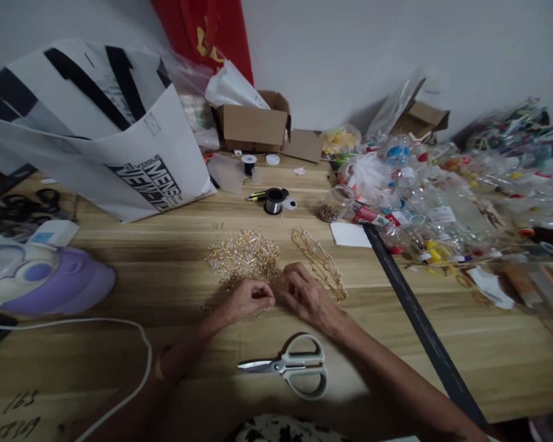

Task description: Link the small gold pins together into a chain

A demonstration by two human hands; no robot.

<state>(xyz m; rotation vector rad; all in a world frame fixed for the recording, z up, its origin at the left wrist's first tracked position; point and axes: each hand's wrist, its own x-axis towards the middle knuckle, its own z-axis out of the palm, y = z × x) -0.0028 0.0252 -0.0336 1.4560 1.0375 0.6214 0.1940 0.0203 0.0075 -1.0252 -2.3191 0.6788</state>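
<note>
My left hand is closed in a pinch, thumb against forefinger. A thin beaded chain curves down from its fingertips onto the wooden table. Close to its right, my right hand has its fingers bent and drawn together; whatever is between them is too small to make out. Just beyond both hands lies a loose heap of gold and clear beaded pieces. Several gold beaded chains are laid out side by side past my right hand. Scissors with pale handles rest nearer to me, blades pointing left.
Wire spools and a yellow cutter sit behind the heap. A dark strip crosses the table at right, beside piled plastic bottles. At left are a large paper bag, a purple-white device and a white cable.
</note>
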